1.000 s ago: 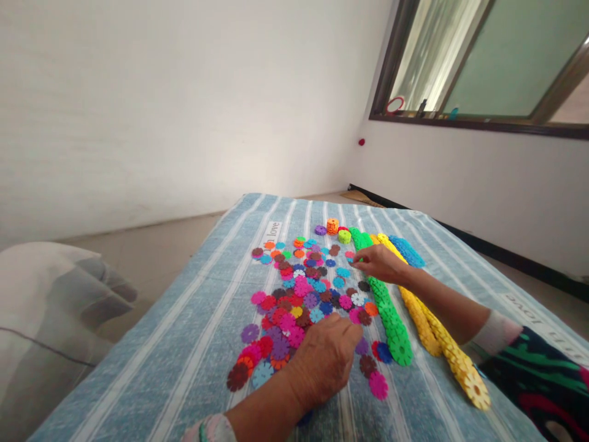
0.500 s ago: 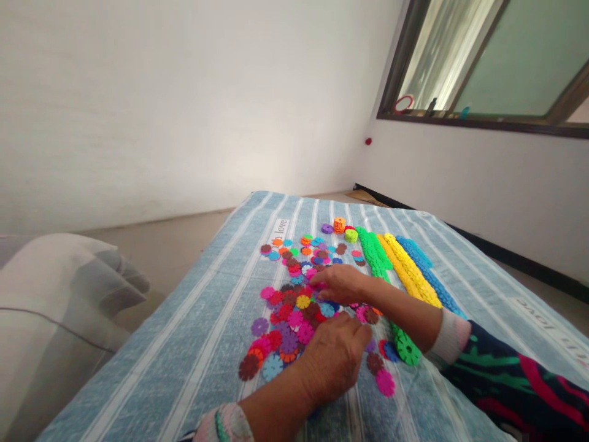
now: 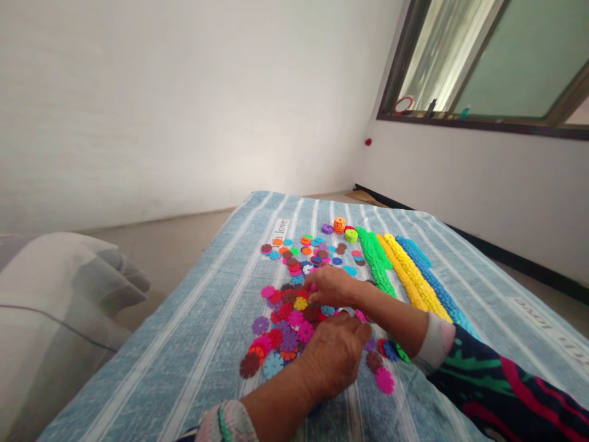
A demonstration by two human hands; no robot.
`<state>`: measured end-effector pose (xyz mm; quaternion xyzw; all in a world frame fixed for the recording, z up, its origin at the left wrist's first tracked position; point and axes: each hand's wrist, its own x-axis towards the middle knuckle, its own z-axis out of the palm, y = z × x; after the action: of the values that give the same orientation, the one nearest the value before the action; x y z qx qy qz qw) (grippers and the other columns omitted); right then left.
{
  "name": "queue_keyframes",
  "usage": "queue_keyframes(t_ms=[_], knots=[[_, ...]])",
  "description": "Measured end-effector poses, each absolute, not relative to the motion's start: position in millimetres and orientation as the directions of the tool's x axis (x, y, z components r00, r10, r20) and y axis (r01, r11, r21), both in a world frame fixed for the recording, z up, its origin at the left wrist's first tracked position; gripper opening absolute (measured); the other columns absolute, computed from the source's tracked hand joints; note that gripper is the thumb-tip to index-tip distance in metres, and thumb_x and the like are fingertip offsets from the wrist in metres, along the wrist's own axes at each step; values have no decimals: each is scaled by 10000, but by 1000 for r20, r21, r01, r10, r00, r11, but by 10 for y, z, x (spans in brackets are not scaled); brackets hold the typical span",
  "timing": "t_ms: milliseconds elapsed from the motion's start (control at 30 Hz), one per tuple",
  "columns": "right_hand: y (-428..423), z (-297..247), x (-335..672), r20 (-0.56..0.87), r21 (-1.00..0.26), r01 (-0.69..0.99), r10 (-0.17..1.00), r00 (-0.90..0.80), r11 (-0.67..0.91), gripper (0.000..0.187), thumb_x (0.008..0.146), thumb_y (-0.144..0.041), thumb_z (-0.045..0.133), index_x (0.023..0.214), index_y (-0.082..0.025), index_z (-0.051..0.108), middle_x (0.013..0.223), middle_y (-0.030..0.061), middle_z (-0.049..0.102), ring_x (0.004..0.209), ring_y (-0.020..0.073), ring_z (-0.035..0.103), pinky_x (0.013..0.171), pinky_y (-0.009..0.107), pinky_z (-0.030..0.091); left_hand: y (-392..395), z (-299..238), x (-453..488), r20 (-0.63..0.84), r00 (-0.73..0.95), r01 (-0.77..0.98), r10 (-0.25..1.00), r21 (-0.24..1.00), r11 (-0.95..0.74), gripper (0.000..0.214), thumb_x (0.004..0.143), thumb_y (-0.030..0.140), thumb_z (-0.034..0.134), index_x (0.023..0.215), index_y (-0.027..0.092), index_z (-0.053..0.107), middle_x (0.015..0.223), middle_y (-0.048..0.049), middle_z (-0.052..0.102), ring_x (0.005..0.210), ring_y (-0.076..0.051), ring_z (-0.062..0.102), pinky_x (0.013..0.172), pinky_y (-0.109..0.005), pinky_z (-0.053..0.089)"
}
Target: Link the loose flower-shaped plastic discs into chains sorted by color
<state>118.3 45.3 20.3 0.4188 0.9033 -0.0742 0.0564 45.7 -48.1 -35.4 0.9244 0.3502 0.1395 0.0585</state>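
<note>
Flower-edged plastic discs in many colours lie in a loose pile [image 3: 289,336] on the striped cloth. Above the near right part of the pile, my left hand [image 3: 338,353] is closed, its fingers curled under; whatever it holds is hidden. My right hand [image 3: 332,286] reaches over the middle of the pile from the right. Its thumb and fingers are bent and apart, the tips among the discs beside a yellow disc [image 3: 300,303]. A pink disc [image 3: 313,286] shows between them.
Long rows of green discs [image 3: 377,264], yellow discs [image 3: 414,276] and blue discs [image 3: 426,270] lie to the right, partly behind my right forearm. Short stacks, an orange one [image 3: 339,225] and a lime one [image 3: 351,236], stand farther back. A translucent-covered object [image 3: 64,307] stands at the left.
My right hand has shifted slightly left and nearer to me, towards the yellow disc, which has moved a little. The right forearm now covers more of the green row. My left hand stays nearly in place.
</note>
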Motion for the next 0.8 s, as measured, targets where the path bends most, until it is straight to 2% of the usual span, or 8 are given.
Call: queue_keyframes(t_ms=[200, 367, 500, 633, 800], knots=[[526, 148, 1185, -189, -214, 757, 734, -653, 618, 351, 717, -235, 768, 1061, -207, 701, 993, 44, 709, 895, 209, 651, 652, 228, 429, -485, -318, 455, 228, 719, 622, 657, 211, -754, 164, 863, 147, 468, 994, 154, 565, 927, -74, 672, 857, -216, 599, 764, -342, 521], [575, 79, 1185, -208, -352, 765, 751, -626, 540, 201, 675, -140, 768, 856, -159, 681, 654, -28, 641, 617, 133, 610, 523, 195, 366, -484, -313, 450, 233, 719, 620, 655, 212, -756, 161, 828, 112, 488, 967, 160, 554, 934, -71, 667, 885, -214, 596, 785, -337, 519], [585, 94, 1255, -200, -480, 747, 772, -603, 459, 143, 689, -53, 681, 663, -159, 589, 489, -71, 526, 511, 105, 563, 491, 181, 355, -483, -328, 447, 243, 724, 609, 645, 215, -764, 182, 817, 100, 493, 980, 166, 542, 928, -66, 658, 902, -216, 590, 799, -337, 515], [588, 187, 1405, -215, -611, 708, 787, -579, 353, 202, 736, -56, 593, 596, -173, 507, 443, -71, 510, 445, 96, 530, 448, 173, 371, -483, -341, 447, 249, 716, 618, 652, 209, -758, 178, 828, 103, 491, 986, 169, 541, 934, -63, 653, 893, -214, 587, 809, -344, 512], [603, 279, 1602, -220, -723, 643, 799, -560, 252, 171, 762, -107, 561, 613, -173, 510, 466, -58, 554, 403, 80, 520, 425, 161, 397, -470, -342, 444, 252, 717, 616, 650, 208, -760, 131, 841, 105, 485, 939, 172, 540, 916, -55, 650, 875, -205, 577, 803, -329, 505]])
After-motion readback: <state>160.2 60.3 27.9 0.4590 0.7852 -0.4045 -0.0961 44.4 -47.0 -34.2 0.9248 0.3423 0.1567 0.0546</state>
